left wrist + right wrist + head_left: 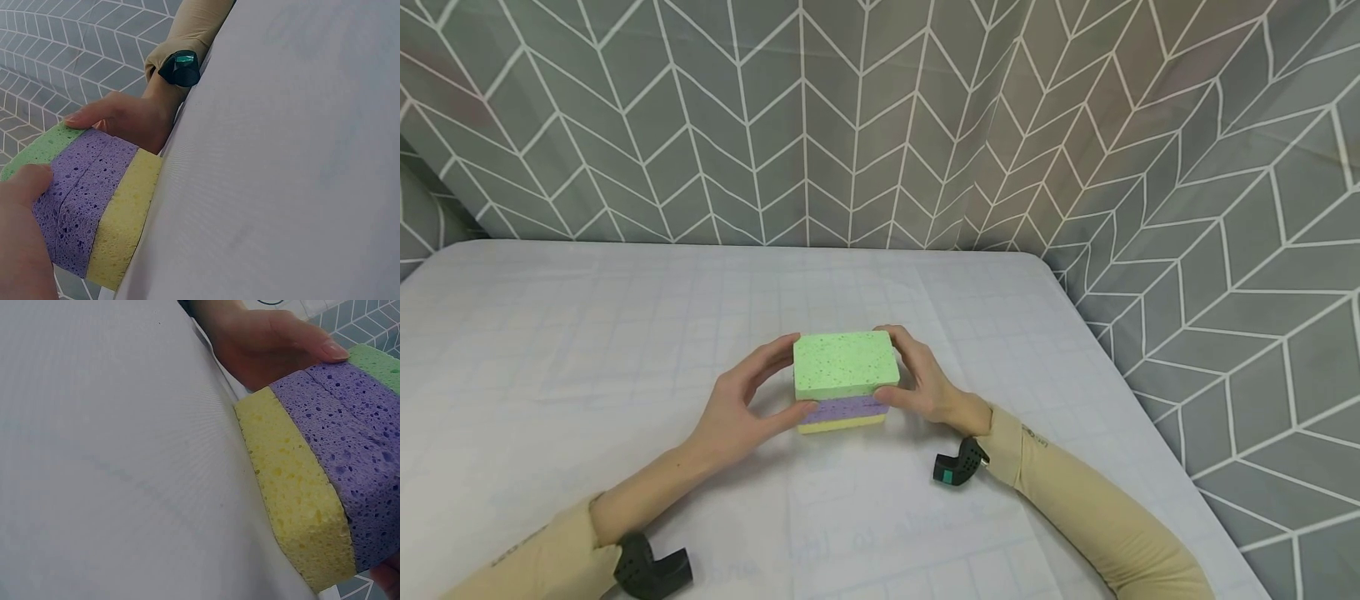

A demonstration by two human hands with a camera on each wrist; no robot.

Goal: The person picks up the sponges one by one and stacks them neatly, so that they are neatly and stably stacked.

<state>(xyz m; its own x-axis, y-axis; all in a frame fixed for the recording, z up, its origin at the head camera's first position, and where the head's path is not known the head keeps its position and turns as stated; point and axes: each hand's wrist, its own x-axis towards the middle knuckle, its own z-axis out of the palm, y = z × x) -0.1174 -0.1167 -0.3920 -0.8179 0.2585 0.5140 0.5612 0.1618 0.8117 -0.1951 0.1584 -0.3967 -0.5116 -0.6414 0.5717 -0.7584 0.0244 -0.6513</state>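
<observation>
A stack of sponges stands on the table, near the middle of the head view. On top lies a speckled green sponge (846, 364); beneath it are two purple sponges (356, 434), with a seam between them. The yellow sponge (125, 219) forms the bottom layer, at the tabletop. My left hand (737, 415) grips the stack from the left, its thumb on the front by the purple layer. From the right, my right hand (930, 390) holds the other end, thumb near the line between green and purple. Fingers behind the stack are mostly hidden.
A white cloth with faint lines covers the table (587, 333). Grey curtains with a white chevron pattern (775, 125) hang behind it and along the right side. Each wrist wears a black camera mount (651, 571).
</observation>
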